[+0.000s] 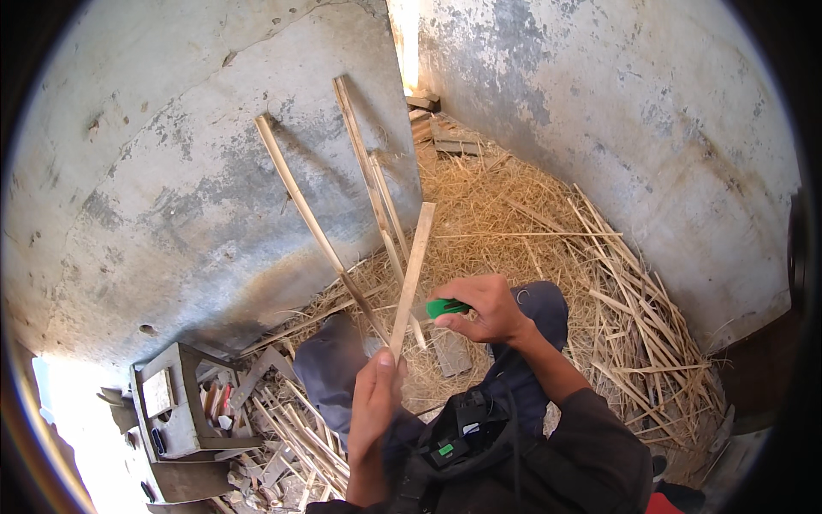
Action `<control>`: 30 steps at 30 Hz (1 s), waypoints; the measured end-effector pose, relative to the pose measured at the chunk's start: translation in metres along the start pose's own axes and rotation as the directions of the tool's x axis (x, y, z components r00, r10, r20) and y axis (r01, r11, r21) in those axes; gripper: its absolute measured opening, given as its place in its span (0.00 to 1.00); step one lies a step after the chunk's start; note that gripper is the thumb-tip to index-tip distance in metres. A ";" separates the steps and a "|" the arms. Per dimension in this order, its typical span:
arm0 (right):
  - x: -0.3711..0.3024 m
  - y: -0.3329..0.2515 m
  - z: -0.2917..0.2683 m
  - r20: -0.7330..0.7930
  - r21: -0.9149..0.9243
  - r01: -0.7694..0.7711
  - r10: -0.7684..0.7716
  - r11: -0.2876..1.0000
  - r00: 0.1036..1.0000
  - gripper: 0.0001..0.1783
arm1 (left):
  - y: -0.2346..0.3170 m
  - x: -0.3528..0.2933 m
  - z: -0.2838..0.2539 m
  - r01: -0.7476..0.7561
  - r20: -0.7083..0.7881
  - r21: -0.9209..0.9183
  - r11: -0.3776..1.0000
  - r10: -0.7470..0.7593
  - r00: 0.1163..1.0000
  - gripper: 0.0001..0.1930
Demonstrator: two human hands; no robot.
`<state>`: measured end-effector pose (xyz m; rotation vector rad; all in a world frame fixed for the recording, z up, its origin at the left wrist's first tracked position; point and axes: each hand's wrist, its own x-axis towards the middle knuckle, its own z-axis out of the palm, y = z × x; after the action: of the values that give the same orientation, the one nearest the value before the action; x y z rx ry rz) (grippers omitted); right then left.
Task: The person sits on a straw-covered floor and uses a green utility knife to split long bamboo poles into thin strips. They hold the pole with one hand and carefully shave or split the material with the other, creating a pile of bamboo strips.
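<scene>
My left hand (375, 394) is closed round the lower end of a flat, pale wooden strip (415, 267), which slants upward and away from me. To the right of the strip, my right hand (486, 310) grips a small tool with a green handle (447, 307). Its green end points at the strip; the working part is too blurred to make out, so I cannot tell whether it touches the wood. Both hands are above my knees, in dark trousers (330, 368).
Long wooden strips (300, 201) lean on the grey wall (205, 171) ahead left. Straw-like shavings (488, 206) cover the floor. A heap of split strips (646, 325) lies right. At lower left stand a wooden box frame (193, 403) and more strips (300, 428). An open pouch (467, 433) hangs at my waist.
</scene>
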<state>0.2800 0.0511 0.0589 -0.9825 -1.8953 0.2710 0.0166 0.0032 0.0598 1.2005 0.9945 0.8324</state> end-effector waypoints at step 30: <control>0.023 -0.014 -0.003 -0.063 0.749 -0.347 0.582 0.564 0.811 0.08 | 0.000 -0.001 0.015 -0.203 -0.170 0.399 0.894 0.289 0.942 0.17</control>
<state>0.2704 0.0582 0.0829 -0.8879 -1.0257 1.0384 0.0300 -0.0026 0.0608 1.6142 1.2424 1.0262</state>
